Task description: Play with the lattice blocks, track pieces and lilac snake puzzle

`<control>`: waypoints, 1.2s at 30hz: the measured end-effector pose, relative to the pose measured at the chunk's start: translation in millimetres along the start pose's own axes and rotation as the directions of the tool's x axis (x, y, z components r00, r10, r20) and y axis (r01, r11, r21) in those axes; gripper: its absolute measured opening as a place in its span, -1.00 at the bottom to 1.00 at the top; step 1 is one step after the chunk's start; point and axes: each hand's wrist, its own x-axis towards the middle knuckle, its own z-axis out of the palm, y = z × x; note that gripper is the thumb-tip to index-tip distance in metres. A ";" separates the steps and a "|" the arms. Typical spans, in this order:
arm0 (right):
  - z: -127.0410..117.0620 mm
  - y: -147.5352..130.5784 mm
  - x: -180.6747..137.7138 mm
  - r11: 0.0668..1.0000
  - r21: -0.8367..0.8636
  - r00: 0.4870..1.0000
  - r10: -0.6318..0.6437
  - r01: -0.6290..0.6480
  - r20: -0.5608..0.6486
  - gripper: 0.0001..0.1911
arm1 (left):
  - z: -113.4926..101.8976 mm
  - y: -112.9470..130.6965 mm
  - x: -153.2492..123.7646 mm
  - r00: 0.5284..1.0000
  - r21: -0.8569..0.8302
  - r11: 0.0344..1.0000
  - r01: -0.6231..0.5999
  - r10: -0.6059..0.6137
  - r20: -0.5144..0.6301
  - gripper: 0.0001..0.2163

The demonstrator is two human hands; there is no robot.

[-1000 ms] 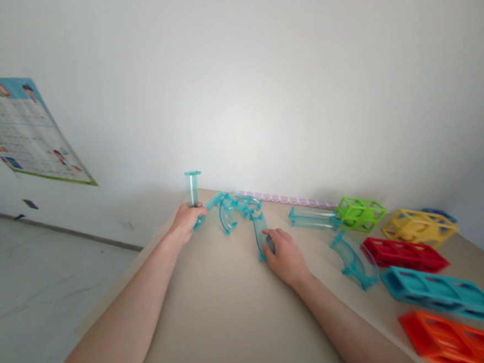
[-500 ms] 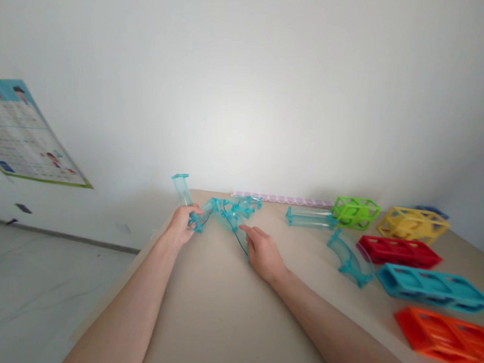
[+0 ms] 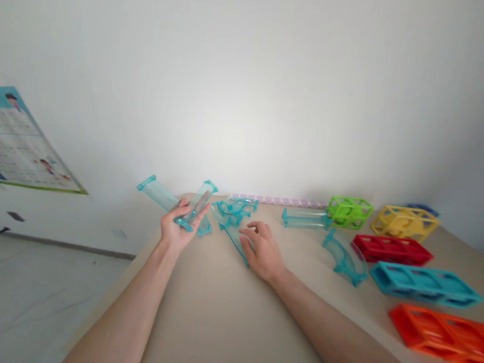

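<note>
My left hand (image 3: 176, 226) is closed around see-through blue track pieces. One straight track piece (image 3: 160, 194) sticks out to the left, and a second track piece (image 3: 201, 203) slants up to the right across the fingers. The end of another blue piece (image 3: 204, 227) shows just below those fingers. My right hand (image 3: 264, 252) is low over the table, its fingers bent and apart. Beside its fingertips lies a long blue track piece (image 3: 235, 242); whether they touch it I cannot tell. Behind, several curved blue pieces (image 3: 236, 206) lie in a pile by the wall.
On the right of the table (image 3: 211, 317) are a straight track (image 3: 305, 218), a curved track (image 3: 344, 258), and green (image 3: 350, 213), yellow (image 3: 405, 221), red (image 3: 392, 250), blue (image 3: 425, 284) and orange (image 3: 447, 334) frame blocks. A purple patterned strip (image 3: 277, 201) runs along the wall.
My left hand has turned palm up and lifted from the pile, now with a second track piece showing in it. My right hand's fingers have spread a little from their pointing pose.
</note>
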 end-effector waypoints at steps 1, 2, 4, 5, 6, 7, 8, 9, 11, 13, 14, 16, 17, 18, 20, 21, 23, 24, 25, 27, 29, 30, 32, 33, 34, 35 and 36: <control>-2.0 -2.1 -0.1 0.999 0.053 0.998 -0.005 0.008 -0.055 -0.69 | 6.2 -1.8 -5.7 0.998 -0.019 1.000 0.024 -0.022 0.061 -0.83; -4.0 -4.7 -0.6 0.993 0.120 0.996 0.001 0.010 -0.090 -0.68 | 12.8 -4.5 -12.2 0.990 -0.027 0.997 0.066 -0.062 0.130 -0.80; -6.8 -10.5 -3.2 0.959 0.284 0.994 0.042 -0.013 -0.096 -0.67 | 25.5 -11.5 -26.0 0.946 0.012 0.983 0.185 -0.181 0.269 -0.75; -7.5 -13.2 -4.9 0.929 0.369 0.995 0.069 -0.035 -0.079 -0.67 | 30.8 -15.3 -32.4 0.913 0.049 0.970 0.240 -0.242 0.328 -0.72; -7.7 -15.6 -6.8 0.892 0.448 0.993 0.099 -0.062 -0.060 -0.65 | 35.2 -18.8 -38.0 0.880 0.086 0.956 0.279 -0.291 0.376 -0.69; -7.7 -17.5 -8.4 0.852 0.516 0.990 0.133 -0.088 -0.051 -0.64 | 38.5 -21.7 -42.4 0.857 0.110 0.947 0.302 -0.320 0.404 -0.67; -7.5 -19.1 -9.8 0.815 0.569 0.984 0.171 -0.108 -0.058 -0.64 | 40.7 -23.8 -45.6 0.843 0.122 0.943 0.311 -0.333 0.423 -0.66; -7.4 -20.2 -10.8 0.783 0.610 0.974 0.211 -0.119 -0.081 -0.64 | 42.1 -25.0 -47.5 0.840 0.129 0.943 0.306 -0.331 0.429 -0.65; -8.0 -22.3 -11.9 0.731 0.673 0.948 0.284 -0.117 -0.143 -0.68 | 42.9 -25.8 -48.6 0.855 0.145 0.953 0.266 -0.302 0.420 -0.65; -10.2 -24.5 -12.5 0.683 0.724 0.921 0.336 -0.093 -0.199 -0.73 | 42.7 -26.4 -47.9 0.863 0.164 0.955 0.248 -0.295 0.411 -0.63; -11.8 -25.8 -13.1 0.663 0.744 0.911 0.356 -0.087 -0.210 -0.74 | 42.4 -27.5 -47.6 0.855 0.171 0.949 0.265 -0.314 0.412 -0.60; -15.2 -27.6 -15.2 0.650 0.754 0.904 0.373 -0.093 -0.210 -0.72 | 41.5 -31.6 -47.6 0.817 0.184 0.924 0.336 -0.383 0.432 -0.54; -16.8 -28.0 -16.5 0.661 0.744 0.909 0.366 -0.101 -0.201 -0.71 | 40.7 -34.4 -48.0 0.792 0.195 0.910 0.366 -0.415 0.448 -0.53; -18.0 -27.9 -17.8 0.679 0.727 0.917 0.348 -0.104 -0.194 -0.71 | 39.9 -37.3 -48.6 0.769 0.211 0.900 0.381 -0.435 0.468 -0.53; -19.5 -26.5 -19.7 0.725 0.683 0.935 0.295 -0.086 -0.196 -0.75 | 38.1 -42.4 -50.4 0.726 0.254 0.893 0.372 -0.451 0.520 -0.55; -19.9 -25.5 -20.2 0.745 0.664 0.940 0.271 -0.068 -0.207 -0.75 | 37.6 -43.9 -51.7 0.704 0.280 0.892 0.355 -0.452 0.548 -0.55; -20.1 -23.9 -20.4 0.773 0.634 0.947 0.227 -0.032 -0.228 -0.74 | 37.8 -44.4 -54.5 0.667 0.334 0.897 0.288 -0.439 0.602 -0.55; -20.1 -23.4 -20.3 0.779 0.627 0.953 0.204 -0.018 -0.226 -0.74 | 38.5 -43.6 -56.0 0.656 0.359 0.903 0.236 -0.421 0.626 -0.55; -20.0 -23.2 -20.2 0.784 0.621 0.958 0.181 -0.005 -0.221 -0.74 | 39.6 -42.3 -57.5 0.651 0.380 0.908 0.175 -0.397 0.648 -0.56; -19.6 -23.5 -20.4 0.795 0.607 0.967 0.142 0.015 -0.210 -0.73 | 41.9 -39.1 -60.2 0.645 0.410 0.910 0.062 -0.350 0.679 -0.56; -19.1 -24.3 -21.0 0.804 0.595 0.972 0.120 0.024 -0.201 -0.72 | 43.9 -36.5 -62.3 0.641 0.447 0.895 0.012 -0.350 0.683 -0.54; -18.7 -24.7 -21.3 0.803 0.596 0.974 0.116 0.024 -0.196 -0.72 | 44.6 -35.6 -63.2 0.640 0.467 0.884 0.013 -0.367 0.675 -0.53; -18.1 -25.4 -21.7 0.787 0.617 0.977 0.117 0.019 -0.179 -0.72 | 45.7 -34.4 -65.0 0.639 0.504 0.863 0.042 -0.411 0.650 -0.50; -17.8 -25.6 -21.7 0.774 0.633 0.978 0.121 0.014 -0.170 -0.72 | 46.4 -34.0 -66.0 0.641 0.517 0.854 0.060 -0.430 0.636 -0.49; -17.4 -25.8 -21.6 0.759 0.651 0.979 0.126 0.009 -0.161 -0.72 | 47.2 -33.6 -67.0 0.645 0.526 0.848 0.074 -0.443 0.623 -0.49; -17.2 -26.0 -21.3 0.741 0.671 0.980 0.133 0.002 -0.150 -0.72 | 48.1 -33.4 -68.1 0.648 0.531 0.843 0.088 -0.453 0.612 -0.48; -17.1 -26.3 -21.1 0.722 0.692 0.980 0.143 -0.006 -0.141 -0.72 | 49.1 -33.3 -69.2 0.653 0.533 0.840 0.104 -0.461 0.600 -0.48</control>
